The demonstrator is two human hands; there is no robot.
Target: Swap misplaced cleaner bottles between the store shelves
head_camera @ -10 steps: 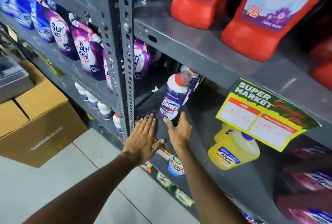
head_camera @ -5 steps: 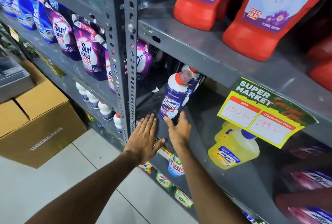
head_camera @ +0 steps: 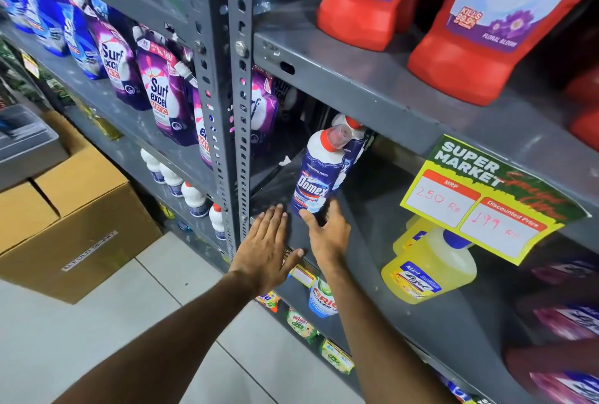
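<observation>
A blue-and-white Domex bottle [head_camera: 319, 173] with a red cap stands on the grey middle shelf [head_camera: 372, 209], with a second like it close behind. My right hand [head_camera: 327, 232] is at the bottle's base, fingers spread, thumb touching its lower edge. My left hand [head_camera: 267, 248] lies flat and open on the shelf just left of the bottle. A yellow cleaner bottle [head_camera: 428, 267] stands further right on the same shelf. Big red bottles [head_camera: 486, 24] fill the shelf above.
A perforated grey upright [head_camera: 233, 112] stands just left of my hands. Purple Surf Excel pouches [head_camera: 162, 92] and small white bottles [head_camera: 194, 199] fill the left rack. Cardboard boxes [head_camera: 77, 219] sit on the tiled floor. A yellow price sign [head_camera: 479, 199] hangs from the upper shelf.
Both hands have crept slightly forward toward the Domex bottle's base; the bottle has not moved.
</observation>
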